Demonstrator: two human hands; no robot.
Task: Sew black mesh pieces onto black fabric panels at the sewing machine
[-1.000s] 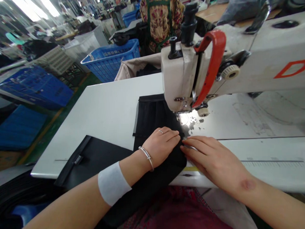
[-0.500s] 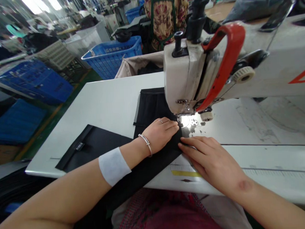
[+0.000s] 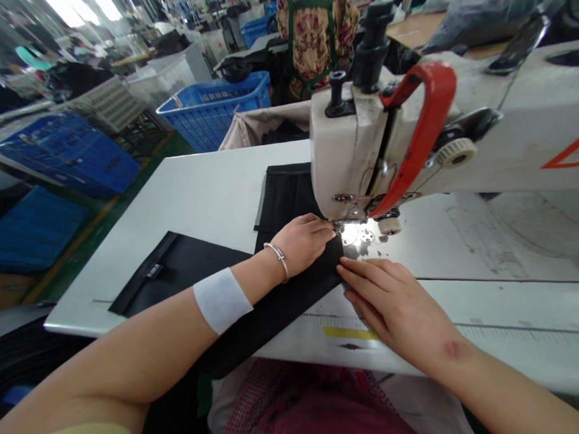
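Black fabric (image 3: 293, 312) lies across the sewing machine table, with one edge under the needle area of a white sewing machine (image 3: 337, 158). My left hand (image 3: 307, 245) rests flat on this fabric, fingertips right beside the lit presser foot (image 3: 338, 227). A bracelet and a white patch are on that wrist and forearm. My right hand (image 3: 387, 296) has its fingers stretched out, the tips touching the fabric's right edge just in front of the needle. The left thumb is hidden. Another black panel with a small tag (image 3: 153, 271) spreads to the left.
A red lever guard (image 3: 429, 130) curves down the machine head. Beyond the white table (image 3: 198, 188) stand a cloth-lined bin (image 3: 241, 130) and a blue basket (image 3: 214, 109). A person in a patterned top (image 3: 311, 36) is behind them. A ruler strip (image 3: 521, 329) runs along the front.
The black fabric has slid slightly forward, its near end pulled up toward the table edge. Both hands stay close to the needle; the view has shifted a little.
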